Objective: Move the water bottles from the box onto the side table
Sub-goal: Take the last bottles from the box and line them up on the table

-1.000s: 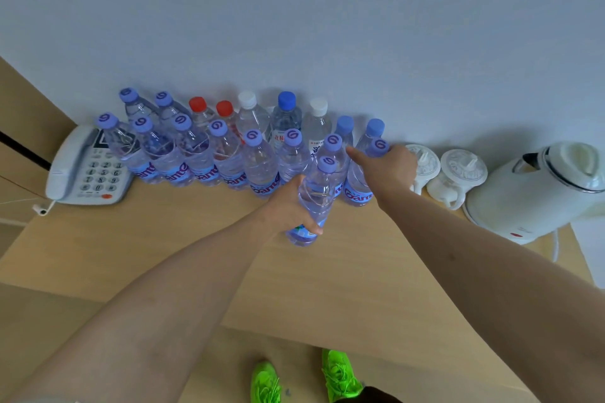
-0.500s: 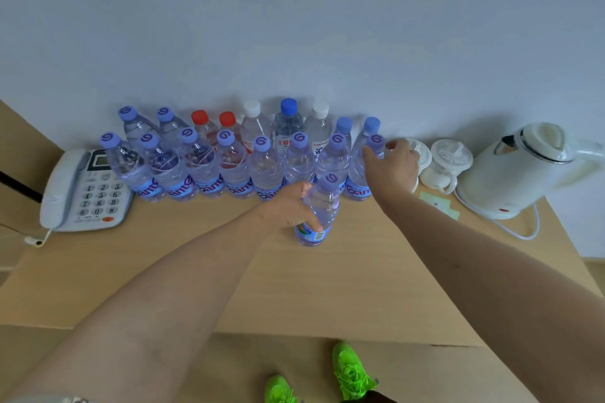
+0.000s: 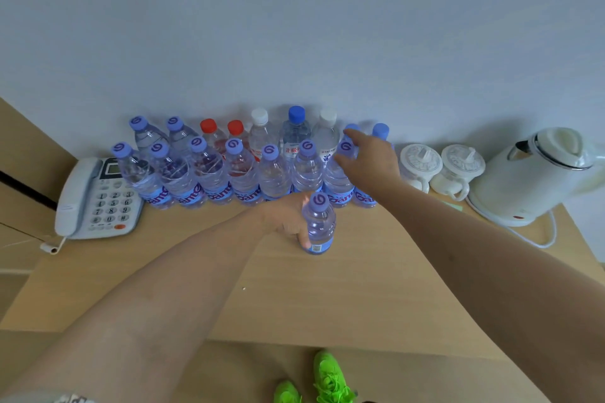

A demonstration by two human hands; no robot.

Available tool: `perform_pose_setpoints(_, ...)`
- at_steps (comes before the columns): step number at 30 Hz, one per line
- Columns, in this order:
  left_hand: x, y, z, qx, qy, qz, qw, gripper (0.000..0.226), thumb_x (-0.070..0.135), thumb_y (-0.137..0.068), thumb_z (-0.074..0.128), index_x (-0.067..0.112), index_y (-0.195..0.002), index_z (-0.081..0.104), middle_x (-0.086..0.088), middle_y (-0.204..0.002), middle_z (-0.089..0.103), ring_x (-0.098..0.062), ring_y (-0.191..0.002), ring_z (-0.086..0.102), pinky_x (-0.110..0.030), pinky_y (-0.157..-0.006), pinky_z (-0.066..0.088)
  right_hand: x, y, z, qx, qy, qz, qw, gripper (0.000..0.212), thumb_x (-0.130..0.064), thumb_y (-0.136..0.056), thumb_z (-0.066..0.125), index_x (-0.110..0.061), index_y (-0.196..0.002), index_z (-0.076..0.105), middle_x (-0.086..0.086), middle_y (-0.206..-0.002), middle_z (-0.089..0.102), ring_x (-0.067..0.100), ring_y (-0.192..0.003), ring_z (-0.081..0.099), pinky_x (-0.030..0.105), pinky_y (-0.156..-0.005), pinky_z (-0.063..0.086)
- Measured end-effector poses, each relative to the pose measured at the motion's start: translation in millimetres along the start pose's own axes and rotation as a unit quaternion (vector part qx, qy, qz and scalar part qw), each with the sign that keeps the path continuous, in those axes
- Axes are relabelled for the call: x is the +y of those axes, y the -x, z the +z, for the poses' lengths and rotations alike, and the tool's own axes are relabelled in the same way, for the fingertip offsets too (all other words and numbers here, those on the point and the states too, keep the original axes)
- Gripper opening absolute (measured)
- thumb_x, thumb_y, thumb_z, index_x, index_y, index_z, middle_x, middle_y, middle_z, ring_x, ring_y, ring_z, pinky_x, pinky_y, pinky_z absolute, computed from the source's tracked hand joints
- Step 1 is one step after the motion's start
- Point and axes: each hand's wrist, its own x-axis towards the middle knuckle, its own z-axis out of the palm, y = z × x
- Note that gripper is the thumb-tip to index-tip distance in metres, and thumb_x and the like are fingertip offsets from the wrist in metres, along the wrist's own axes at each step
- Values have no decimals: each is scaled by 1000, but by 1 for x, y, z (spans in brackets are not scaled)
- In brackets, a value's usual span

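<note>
Several clear water bottles with purple caps (image 3: 242, 173) stand in rows along the wall on the wooden side table (image 3: 327, 288); bottles with red, white and blue caps stand behind them. One purple-capped bottle (image 3: 319, 226) stands upright alone in front of the rows, and my left hand (image 3: 288, 217) is wrapped around its left side. My right hand (image 3: 370, 162) hovers with fingers spread over the right end of the front row, covering the bottle there; it holds nothing. The box is out of view.
A grey desk phone (image 3: 95, 199) sits at the table's left end. Two white lidded cups (image 3: 420, 167) and a white electric kettle (image 3: 530, 177) with its cord stand at the right. Green shoes (image 3: 330, 376) show below the table's front edge.
My left hand has set the single bottle down upright in front of the rows. My right hand has let go of the bottle at the row's right end and opened above it.
</note>
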Motion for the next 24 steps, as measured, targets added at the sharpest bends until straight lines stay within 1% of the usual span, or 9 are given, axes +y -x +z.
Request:
perform_pose_setpoints(4, -1, 1, -2, -3, -2, 1, 1000, 77, -3, -64, 88, 22, -128, 53, 11, -116, 63, -12, -110, 60, -23, -94, 48, -10, 3, 15, 88, -38, 34, 995, 42, -41, -86, 67, -20, -121, 59, 8, -114, 57, 29, -97, 59, 30, -71, 36)
perform_pose_setpoints(7, -1, 4, -2, 4, 1, 9, 1000, 81, -2, -66, 87, 15, -137, 51, 1, -129, 63, -20, -121, 58, -38, -106, 47, -20, 10, 19, 139, -79, 8, 987, 23, -39, -85, 67, -19, -97, 64, -1, -95, 56, 21, -80, 58, 29, -67, 36)
perform_pose_setpoints(9, -5, 7, -3, 19, 1, 12, 1000, 78, 1, -68, 87, 14, -137, 51, -1, -129, 63, -21, -120, 59, -40, -106, 47, -25, 11, 17, 79, -133, -20, 988, 19, -39, -85, 67, -20, -85, 65, -5, -76, 57, 13, -68, 55, 27, -60, 40)
perform_pose_setpoints(11, -13, 12, -7, 27, 5, 10, 1000, 74, 2, -70, 86, 12, -136, 53, -1, -127, 64, -21, -119, 59, -36, -103, 48, -34, 15, 11, -103, -235, -13, 966, 22, -43, -85, 69, -21, -80, 69, -9, -66, 61, 6, -61, 54, 17, -54, 42)
perform_pose_setpoints(13, -24, 18, -18, 23, 0, 16, 1000, 63, 1, -72, 85, 14, -127, 56, 2, -114, 66, -18, -110, 61, -24, -87, 51, -45, 21, 9, -258, -269, -11, 928, 24, -48, -81, 74, -25, -88, 73, -13, -77, 69, 4, -71, 62, 15, -57, 44)
perform_pose_setpoints(15, -38, 27, -32, 20, -5, 23, 1000, 59, 2, -74, 83, 22, -121, 55, 11, -103, 64, -13, -101, 58, -9, -68, 45, -57, 28, 14, -327, -226, -34, 917, 34, -45, -73, 83, -33, -103, 73, -14, -98, 73, 3, -90, 67, 19, -69, 48)
perform_pose_setpoints(17, -54, 40, -46, 25, -1, 30, 999, 57, 3, -75, 84, 28, -115, 52, 21, -96, 59, -8, -96, 56, -3, -60, 41, -75, 37, 26, -341, -173, -63, 922, 46, -33, -70, 87, -35, -114, 70, -15, -107, 71, 3, -102, 64, 20, -79, 51)
perform_pose_setpoints(20, -89, 65, -65, 28, 5, 44, 999, 57, -1, -74, 82, 25, -118, 55, 17, -98, 61, -7, -94, 56, 2, -56, 39, -112, 51, 49, -313, -168, -83, 931, 40, -13, -73, 83, -24, -110, 72, -7, -103, 74, 9, -102, 67, 28, -88, 56)
perform_pose_setpoints(24, -142, 101, -95, 43, 10, 56, 997, 54, 0, -73, 84, 20, -116, 59, 11, -105, 65, -9, -96, 60, -4, -65, 45, -174, 69, 84, -260, -142, -89, 951, 28, -12, -73, 82, -19, -99, 74, -7, -89, 72, -5, -72, 63, 22, -70, 51)
